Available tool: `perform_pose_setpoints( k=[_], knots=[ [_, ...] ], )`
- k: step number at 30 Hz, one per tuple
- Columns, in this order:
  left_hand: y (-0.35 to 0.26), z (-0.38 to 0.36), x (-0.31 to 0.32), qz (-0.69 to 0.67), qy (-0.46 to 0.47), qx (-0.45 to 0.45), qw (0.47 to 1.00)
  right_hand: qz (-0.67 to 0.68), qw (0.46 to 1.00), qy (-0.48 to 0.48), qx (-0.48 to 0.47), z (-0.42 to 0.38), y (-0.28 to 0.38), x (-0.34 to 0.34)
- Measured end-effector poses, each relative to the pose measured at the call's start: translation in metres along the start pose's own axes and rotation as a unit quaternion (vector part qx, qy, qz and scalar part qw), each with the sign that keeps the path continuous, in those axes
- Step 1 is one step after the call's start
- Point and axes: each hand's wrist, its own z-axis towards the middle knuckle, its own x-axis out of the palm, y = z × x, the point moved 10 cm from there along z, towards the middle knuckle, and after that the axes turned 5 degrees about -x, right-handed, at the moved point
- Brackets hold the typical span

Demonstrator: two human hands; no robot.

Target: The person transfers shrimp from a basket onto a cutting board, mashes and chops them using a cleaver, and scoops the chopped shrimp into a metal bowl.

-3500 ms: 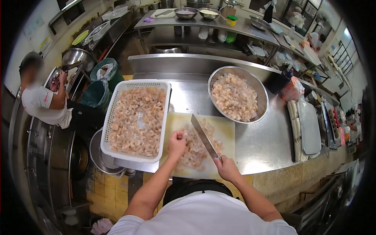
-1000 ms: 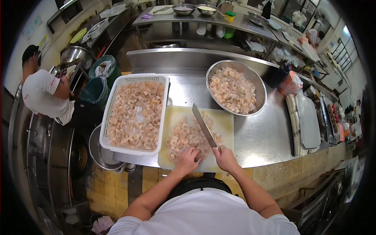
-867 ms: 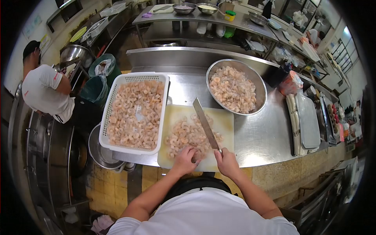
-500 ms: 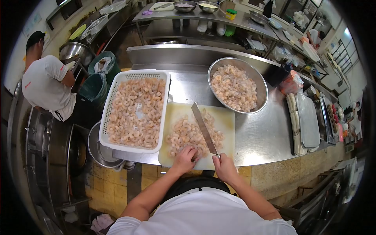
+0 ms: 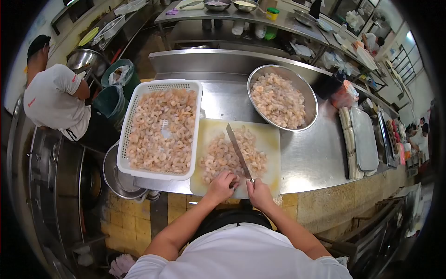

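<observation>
My right hand (image 5: 260, 193) grips the handle of a long knife (image 5: 239, 152), whose blade points away and slightly left over a pile of peeled shrimp (image 5: 220, 153). The pile lies on a white, yellow-stained cutting board (image 5: 274, 139). My left hand (image 5: 223, 186) is at the near edge of the pile, fingers curled; what they hold, if anything, is too small to make out. Left of the board stands a white perforated basket (image 5: 121, 160) full of shrimp. Behind the board to the right is a steel bowl (image 5: 316, 100), also holding shrimp.
Metal trays (image 5: 364, 139) stand at the right of the steel table (image 5: 306, 172). A co-worker (image 5: 55, 97) stands at the far left near green bins (image 5: 109, 102). Below the basket's left side is a metal pot (image 5: 109, 169). A back counter (image 5: 186, 17) holds bowls.
My right hand and the knife have shifted slightly left, closer to my left hand. The view has tilted a little.
</observation>
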Motion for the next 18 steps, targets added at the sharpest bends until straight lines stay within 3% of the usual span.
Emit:
perform_pose_setpoints(
  k=[7, 13, 18],
  knots=[
    [-0.001, 0.001, -0.001, 0.013, -0.011, 0.01, 1.0, 0.099, 0.995, -0.024, 0.005, 0.003, 0.035, -0.051],
    [0.003, 0.003, 0.004, 0.006, -0.019, 0.021, 1.0, -0.009, 1.0, -0.019, -0.022, 0.016, -0.002, -0.011],
    [-0.018, 0.001, -0.008, 0.026, -0.032, 0.077, 0.996, 0.082, 0.996, 0.009, 0.017, 0.021, 0.015, -0.05]
  ],
)
